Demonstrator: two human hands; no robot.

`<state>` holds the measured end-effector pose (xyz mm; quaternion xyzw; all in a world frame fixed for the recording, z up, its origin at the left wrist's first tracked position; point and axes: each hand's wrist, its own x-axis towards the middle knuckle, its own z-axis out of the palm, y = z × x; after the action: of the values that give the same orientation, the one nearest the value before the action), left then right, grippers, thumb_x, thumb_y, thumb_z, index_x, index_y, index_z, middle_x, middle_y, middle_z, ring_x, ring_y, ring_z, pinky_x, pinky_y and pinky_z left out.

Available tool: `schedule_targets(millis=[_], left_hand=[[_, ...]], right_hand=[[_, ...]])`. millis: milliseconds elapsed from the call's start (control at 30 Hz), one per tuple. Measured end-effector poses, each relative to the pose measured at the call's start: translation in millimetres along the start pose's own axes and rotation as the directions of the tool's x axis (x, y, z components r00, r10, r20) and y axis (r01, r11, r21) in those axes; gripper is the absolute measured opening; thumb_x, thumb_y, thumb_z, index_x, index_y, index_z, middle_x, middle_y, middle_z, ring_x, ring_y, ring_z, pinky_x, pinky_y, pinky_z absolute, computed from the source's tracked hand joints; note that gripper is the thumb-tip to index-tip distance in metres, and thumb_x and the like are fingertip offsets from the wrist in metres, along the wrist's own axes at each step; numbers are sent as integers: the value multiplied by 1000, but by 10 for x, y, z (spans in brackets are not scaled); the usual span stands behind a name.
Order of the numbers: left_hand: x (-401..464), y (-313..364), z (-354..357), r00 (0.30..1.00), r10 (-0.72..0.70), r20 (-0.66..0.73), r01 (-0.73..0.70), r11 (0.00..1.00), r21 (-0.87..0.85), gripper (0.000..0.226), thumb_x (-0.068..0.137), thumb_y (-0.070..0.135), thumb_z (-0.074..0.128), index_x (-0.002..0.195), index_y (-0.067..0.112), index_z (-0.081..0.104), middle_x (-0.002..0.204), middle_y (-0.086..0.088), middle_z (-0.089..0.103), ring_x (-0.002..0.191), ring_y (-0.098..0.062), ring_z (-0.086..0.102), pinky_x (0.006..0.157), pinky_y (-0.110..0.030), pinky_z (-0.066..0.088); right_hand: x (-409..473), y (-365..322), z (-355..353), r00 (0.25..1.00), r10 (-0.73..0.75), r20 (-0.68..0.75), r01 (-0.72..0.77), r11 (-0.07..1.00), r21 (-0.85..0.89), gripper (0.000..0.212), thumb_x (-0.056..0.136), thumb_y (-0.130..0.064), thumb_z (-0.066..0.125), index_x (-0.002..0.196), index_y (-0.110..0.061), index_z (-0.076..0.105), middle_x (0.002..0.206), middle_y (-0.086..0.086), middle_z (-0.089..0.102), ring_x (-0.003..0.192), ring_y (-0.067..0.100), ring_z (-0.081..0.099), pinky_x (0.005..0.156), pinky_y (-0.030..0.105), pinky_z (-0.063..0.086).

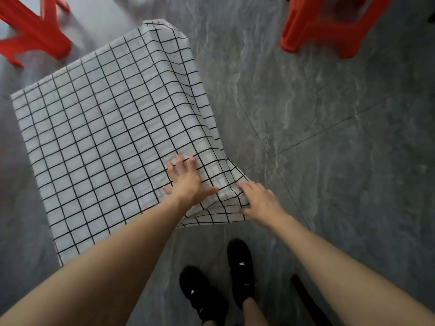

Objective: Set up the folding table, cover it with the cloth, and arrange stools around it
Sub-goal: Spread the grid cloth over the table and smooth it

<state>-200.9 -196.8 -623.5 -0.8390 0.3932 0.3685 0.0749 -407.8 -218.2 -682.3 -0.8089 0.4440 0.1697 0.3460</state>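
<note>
— Where's the cloth?
— The white black-grid cloth (pixel 106 128) covers the table and hangs over its right edge.
— The hands?
— The left hand (pixel 188 182) lies flat and spread on the near right corner; the right hand (pixel 260 203) looks loosely open against the draped corner, though blurred.
— Stools? Writing?
— Red stools far left (pixel 35 31) and far right (pixel 329 24). White marks on the black shoes (pixel 240 271), unreadable.

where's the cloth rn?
Head view: the checked cloth is draped over the table, left of centre, between two red stools, with both hands on its near right corner.
</note>
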Motion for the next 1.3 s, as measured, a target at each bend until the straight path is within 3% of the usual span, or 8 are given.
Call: schedule_targets(millis=[100,200,367,467,600,733,967,1300], left_hand=[[-19,-7,2,1000,3,2,-3,1000,-3,104,69,60,77,144,29,12,155,0,-14,145,-34,-16,103,-76,22],[-15,-18,8,1000,11,-3,-11,1000,-15,105,69,60,78,144,29,11,155,0,-14,145,-34,-17,103,-77,21],[6,-8,-20,1000,-1,22,2,999,-51,104,70,56,79,144,29,11,156,0,-16,145,-33,-19,103,-76,17],[12,6,-15,1000,-13,27,15,998,-54,104,70,55,79,145,30,10,157,0,-17,145,-32,-21,103,-76,15],[6,15,0,1000,-13,19,14,998,-61,104,70,54,79,144,30,11,156,0,-17,145,-34,-21,103,-76,15],[-4,15,-11,1000,-13,24,14,998,-60,105,70,54,79,145,29,11,156,-1,-17,145,-34,-21,103,-77,15],[14,17,-2,999,-12,42,15,997,-72,105,71,53,79,146,27,11,157,0,-20,144,-34,-24,103,-78,13],[-11,23,-50,998,6,67,-2,998,-59,105,74,51,78,148,26,8,157,-2,-23,143,-37,-26,103,-78,12]], right_hand=[[109,-11,2,993,115,-26,-117,991,-64,19,95,-33,55,111,-22,57,111,3,62,104,28,61,73,35,45],[186,-26,76,982,190,-4,-188,970,-156,14,97,-25,52,105,-22,62,107,7,67,99,29,64,71,33,46],[255,-83,208,937,324,130,-299,937,-180,57,85,-23,67,136,-14,42,138,9,45,129,28,43,101,41,43],[170,-179,109,987,155,43,-153,986,-61,103,69,-45,80,149,-16,22,153,7,28,140,27,29,112,46,30],[83,-384,52,963,-72,-260,79,997,16,64,80,-39,71,135,-15,50,128,3,58,117,27,55,89,43,48],[196,-426,73,977,52,-207,-46,998,33,22,92,-35,59,105,-20,66,98,10,70,92,37,65,69,41,50],[375,-271,320,986,164,-22,-164,986,37,25,95,-29,54,104,-12,70,93,25,69,90,41,65,73,40,50],[80,104,309,947,314,71,-306,946,-103,23,91,-41,60,103,-22,66,97,11,70,95,31,66,72,35,45]])
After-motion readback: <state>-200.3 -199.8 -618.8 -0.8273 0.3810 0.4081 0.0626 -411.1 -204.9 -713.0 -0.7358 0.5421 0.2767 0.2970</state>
